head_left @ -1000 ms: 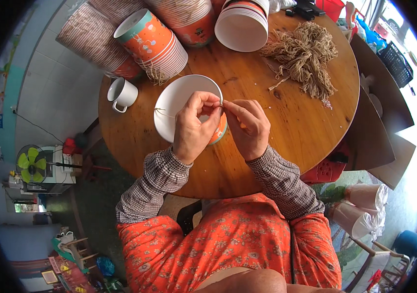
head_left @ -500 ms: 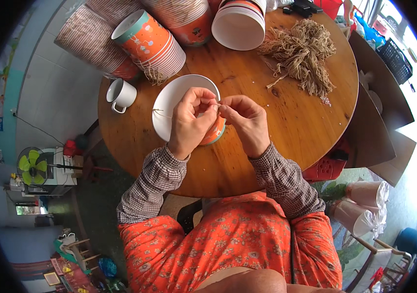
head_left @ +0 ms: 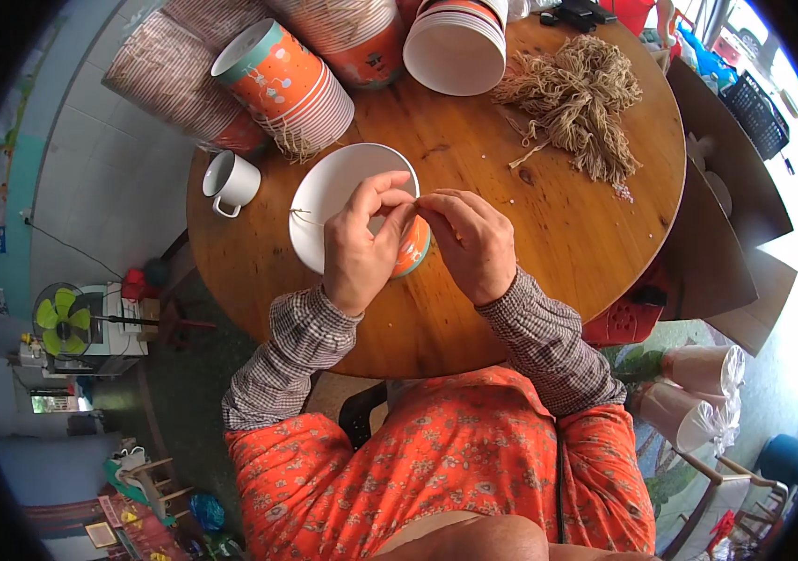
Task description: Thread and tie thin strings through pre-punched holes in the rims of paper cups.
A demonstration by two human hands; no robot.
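A paper bucket [head_left: 317, 178], white inside and orange with a teal rim outside, lies tilted on the table before me. Thin brown string [head_left: 300, 213] shows in a small knot at its left edge and runs toward my left hand [head_left: 362, 243]. That hand is over the bucket's mouth, thumb and forefinger pinched together. My right hand [head_left: 474, 238] meets it from the right, its fingertips pinched at the same spot above the bucket's right side. The bit of string between the fingertips is tiny and mostly hidden.
Stacked orange paper buckets [head_left: 301, 98] stand at the back left, with a white stack [head_left: 455, 56] beside them. A white enamel mug [head_left: 232, 179] is at the left. A tangled heap of brown strings [head_left: 586, 103] lies at the back right. Cardboard boxes [head_left: 712, 248] adjoin the table's right edge.
My right hand has turned, its fingers now closer together and more knuckle showing. Both hands remain joined at the fingertips. The bucket has barely shifted.
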